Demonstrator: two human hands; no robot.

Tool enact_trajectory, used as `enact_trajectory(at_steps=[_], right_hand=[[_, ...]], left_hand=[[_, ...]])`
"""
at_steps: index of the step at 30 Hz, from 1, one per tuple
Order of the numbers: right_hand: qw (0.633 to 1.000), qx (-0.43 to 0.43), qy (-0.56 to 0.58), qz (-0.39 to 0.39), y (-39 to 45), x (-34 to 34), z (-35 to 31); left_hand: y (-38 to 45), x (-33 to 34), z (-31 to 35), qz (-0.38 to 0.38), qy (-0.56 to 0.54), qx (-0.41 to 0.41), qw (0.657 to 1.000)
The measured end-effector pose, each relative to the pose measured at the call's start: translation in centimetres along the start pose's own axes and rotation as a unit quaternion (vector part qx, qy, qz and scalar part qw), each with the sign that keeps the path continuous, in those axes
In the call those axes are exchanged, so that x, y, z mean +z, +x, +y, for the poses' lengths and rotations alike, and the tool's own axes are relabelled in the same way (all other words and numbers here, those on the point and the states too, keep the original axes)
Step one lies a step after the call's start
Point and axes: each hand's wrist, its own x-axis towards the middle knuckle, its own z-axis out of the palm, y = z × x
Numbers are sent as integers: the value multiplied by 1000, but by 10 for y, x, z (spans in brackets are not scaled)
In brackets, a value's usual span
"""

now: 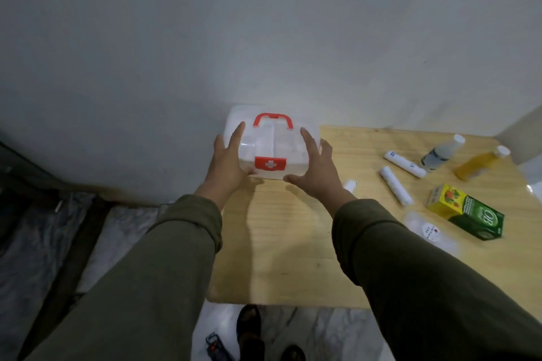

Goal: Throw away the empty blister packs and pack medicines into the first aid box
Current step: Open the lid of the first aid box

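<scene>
A translucent white first aid box [272,141] with a red handle and a red clasp bearing a white cross stands closed at the far left corner of the wooden table [281,243]. My left hand [227,161] presses its left side and my right hand [315,167] its right side, thumbs at the lower front edge. To the right lie white tubes [396,184], a clear bottle [443,152], a yellow bottle [478,165], a green and yellow medicine carton [466,212] and a clear flat pack [429,230].
A grey wall rises right behind the table. Marble floor lies below and to the left, with a dark sloping surface at far left. My sandalled feet [249,328] and a small dark object [215,346] show under the table's front edge.
</scene>
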Motion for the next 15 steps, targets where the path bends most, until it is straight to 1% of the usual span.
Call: enact_trajectory(at_steps=[3,5,7,9,15], right_hand=[[988,-51,-135,55,-9,10,7],[969,-100,-210,80,-12,15,10],[949,-146,-266,88,-12,19,10],[935,-164,-301,89,-9,23,9],[918,-186,-339,88,4,31,7]], left_hand=[[-9,4,-6,23,-5,3,1000],[-12,5,-8,29,5,6,1000],[-14,5,-8,30,18,8,999],[-15,3,-7,25,22,7,999],[-14,-2,-7,14,54,4,998]])
